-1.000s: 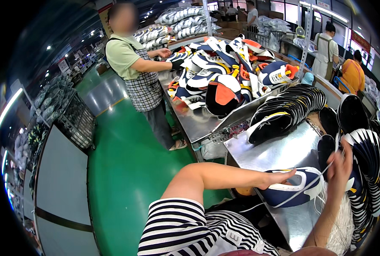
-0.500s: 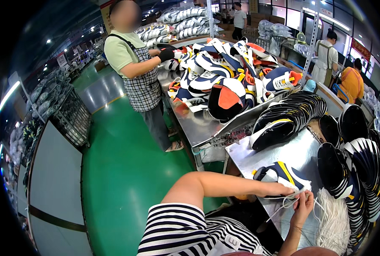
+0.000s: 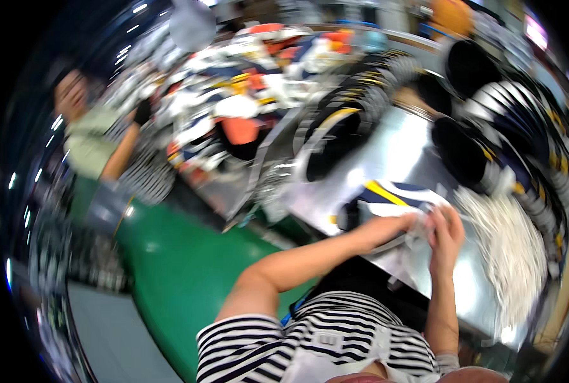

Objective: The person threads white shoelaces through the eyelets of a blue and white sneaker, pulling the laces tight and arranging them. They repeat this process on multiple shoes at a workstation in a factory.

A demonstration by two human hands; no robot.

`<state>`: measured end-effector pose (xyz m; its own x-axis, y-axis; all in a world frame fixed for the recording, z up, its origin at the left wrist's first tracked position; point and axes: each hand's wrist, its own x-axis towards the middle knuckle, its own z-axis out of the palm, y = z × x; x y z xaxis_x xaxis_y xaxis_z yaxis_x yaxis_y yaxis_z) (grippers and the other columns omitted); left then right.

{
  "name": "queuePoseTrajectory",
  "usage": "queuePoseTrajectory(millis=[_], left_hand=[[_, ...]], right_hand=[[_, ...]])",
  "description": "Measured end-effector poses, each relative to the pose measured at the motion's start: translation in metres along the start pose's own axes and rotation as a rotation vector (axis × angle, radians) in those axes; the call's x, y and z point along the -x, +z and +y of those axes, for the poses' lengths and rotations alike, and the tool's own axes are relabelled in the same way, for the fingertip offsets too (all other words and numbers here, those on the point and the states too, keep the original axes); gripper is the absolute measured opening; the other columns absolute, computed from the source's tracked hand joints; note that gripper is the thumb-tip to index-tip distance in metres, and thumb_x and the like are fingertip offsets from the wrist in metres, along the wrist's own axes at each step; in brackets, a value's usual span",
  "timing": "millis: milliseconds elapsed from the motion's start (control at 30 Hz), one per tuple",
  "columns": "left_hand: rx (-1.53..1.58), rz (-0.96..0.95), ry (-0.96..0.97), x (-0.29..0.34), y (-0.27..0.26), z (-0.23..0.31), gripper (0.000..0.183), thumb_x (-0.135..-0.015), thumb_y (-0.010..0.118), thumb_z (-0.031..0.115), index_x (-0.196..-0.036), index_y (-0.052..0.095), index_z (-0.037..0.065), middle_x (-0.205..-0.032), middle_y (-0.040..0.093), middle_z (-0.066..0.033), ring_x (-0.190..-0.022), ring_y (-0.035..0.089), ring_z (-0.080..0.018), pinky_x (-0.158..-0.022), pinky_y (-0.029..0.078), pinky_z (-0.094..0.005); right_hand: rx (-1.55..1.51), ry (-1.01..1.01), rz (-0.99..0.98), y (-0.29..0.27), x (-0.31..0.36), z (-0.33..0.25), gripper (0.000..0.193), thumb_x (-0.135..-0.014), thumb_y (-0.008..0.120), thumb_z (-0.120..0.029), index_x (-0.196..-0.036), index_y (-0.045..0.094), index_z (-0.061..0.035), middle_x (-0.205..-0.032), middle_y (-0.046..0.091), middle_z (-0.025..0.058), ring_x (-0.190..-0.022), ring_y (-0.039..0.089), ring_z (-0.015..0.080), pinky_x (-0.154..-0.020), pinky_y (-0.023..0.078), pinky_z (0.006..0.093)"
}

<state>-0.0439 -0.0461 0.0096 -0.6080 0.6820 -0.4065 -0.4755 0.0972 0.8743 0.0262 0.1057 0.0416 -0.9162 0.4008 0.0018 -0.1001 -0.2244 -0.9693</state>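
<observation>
A navy, white and yellow shoe upper (image 3: pixel 393 196) lies on its side on the metal worktop, just beyond my hands. My left hand (image 3: pixel 400 227) is closed at the shoe's near edge, with white shoelace (image 3: pixel 394 245) trailing below it. Close to its right, my right hand (image 3: pixel 447 231) has thumb and fingers pinched together on the lace, touching the shoe's front end. Motion blur hides the exact fingertips. A thick bundle of loose white laces (image 3: pixel 504 255) hangs over the worktop to the right of my right hand.
Nested black-soled shoe uppers (image 3: pixel 351 108) line the worktop's far side, and more stacks (image 3: pixel 520 127) stand at the right. Beyond them, a table bears a heap of mixed shoes (image 3: pixel 239 96). A person in an apron (image 3: pixel 99 140) stands at the far left. Green floor (image 3: pixel 195 268) lies below.
The whole view has swung right and downward, so surroundings shift left and up and look smeared. Both hands stay together at the shoe with the lace.
</observation>
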Motion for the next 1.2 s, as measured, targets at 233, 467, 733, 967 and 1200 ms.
queuePoseTrajectory(millis=[233, 467, 733, 967, 1200], left_hand=[[-0.085, 0.071, 0.302, -0.002, 0.011, 0.032, 0.047, -0.101, 0.052, 0.036, -0.122, 0.061, -0.006, -0.118, 0.066, -0.0113, -0.111, 0.060, -0.0170, -0.103, 0.041, -0.0296], [-0.092, 0.233, 0.402, 0.003, -0.002, 0.018, 0.040, -0.102, 0.051, 0.032, -0.115, 0.065, -0.004, -0.111, 0.069, -0.0087, -0.105, 0.062, -0.0160, -0.096, 0.045, -0.0276], [0.008, 0.138, 0.447, 0.012, 0.016, 0.010, 0.034, -0.103, 0.050, 0.024, -0.117, 0.062, -0.004, -0.110, 0.066, -0.0087, -0.103, 0.061, -0.0171, -0.100, 0.043, -0.0324], [0.032, 0.187, 0.502, 0.016, 0.025, 0.014, 0.022, -0.094, 0.065, 0.017, -0.108, 0.067, 0.000, -0.103, 0.068, -0.0038, -0.091, 0.062, -0.0102, -0.080, 0.048, -0.0236], [0.016, 0.224, 0.407, 0.012, 0.023, 0.002, 0.025, -0.094, 0.066, 0.018, -0.111, 0.066, 0.000, -0.105, 0.068, -0.0032, -0.092, 0.062, -0.0101, -0.081, 0.049, -0.0244]], right_hand=[[-0.064, -0.503, -0.270, 0.050, -0.091, -0.162, 0.048, -0.092, 0.062, -0.012, -0.135, 0.045, 0.0025, -0.079, 0.065, 0.0045, -0.055, 0.041, 0.0016, -0.048, 0.031, 0.0176], [-0.033, -0.208, -0.245, 0.002, -0.033, -0.070, 0.015, -0.093, 0.063, -0.015, -0.103, 0.060, -0.0041, -0.075, 0.067, 0.0032, -0.050, 0.041, -0.0004, -0.044, 0.026, 0.0148], [-0.121, 0.100, -0.166, -0.002, 0.016, 0.007, 0.009, -0.094, 0.062, -0.013, -0.097, 0.061, -0.0040, -0.072, 0.066, 0.0032, -0.049, 0.041, 0.0006, -0.045, 0.030, 0.0161], [0.023, 0.090, -0.140, -0.004, 0.021, 0.008, 0.011, -0.094, 0.063, -0.013, -0.094, 0.061, -0.0027, -0.069, 0.065, 0.0027, -0.049, 0.041, 0.0005, -0.045, 0.029, 0.0162], [0.349, -0.059, -0.123, -0.010, 0.035, -0.002, 0.019, -0.094, 0.063, -0.015, -0.103, 0.055, -0.0004, -0.079, 0.069, 0.0075, -0.068, 0.061, 0.0108, -0.063, 0.047, 0.0252]])
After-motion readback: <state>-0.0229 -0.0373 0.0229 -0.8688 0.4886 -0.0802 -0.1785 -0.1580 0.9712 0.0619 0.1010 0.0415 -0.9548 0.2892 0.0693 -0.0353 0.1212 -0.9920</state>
